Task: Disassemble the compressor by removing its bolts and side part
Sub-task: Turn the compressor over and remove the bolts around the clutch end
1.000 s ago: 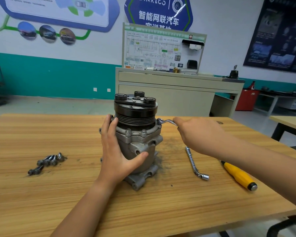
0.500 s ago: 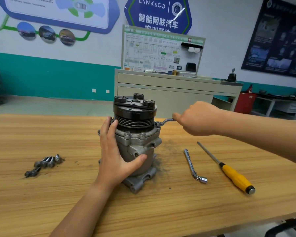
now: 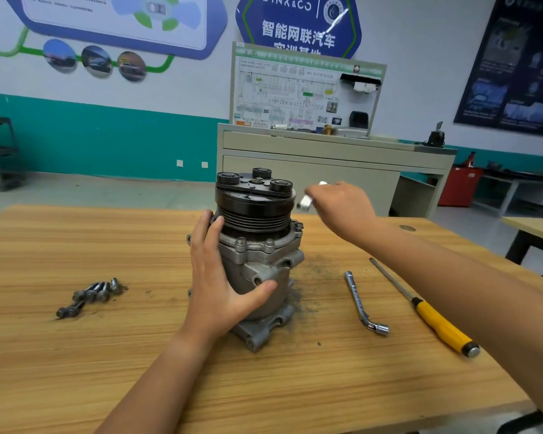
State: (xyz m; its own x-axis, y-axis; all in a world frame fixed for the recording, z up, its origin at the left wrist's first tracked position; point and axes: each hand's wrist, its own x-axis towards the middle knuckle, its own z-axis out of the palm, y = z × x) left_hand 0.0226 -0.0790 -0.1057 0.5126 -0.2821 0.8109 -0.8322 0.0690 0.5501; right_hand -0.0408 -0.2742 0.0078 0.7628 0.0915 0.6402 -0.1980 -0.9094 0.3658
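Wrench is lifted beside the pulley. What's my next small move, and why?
Probably lower the wrench in the right hand onto the nearest flange bolt: it sits seated on the compressor, which the left hand steadies.

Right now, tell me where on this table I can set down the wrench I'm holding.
Bare wood lies between the bolts and the compressor, and along the near edge of the table between your forearms. Crowded: right of the compressor, where grime, the spare wrench and screwdriver lie close together.
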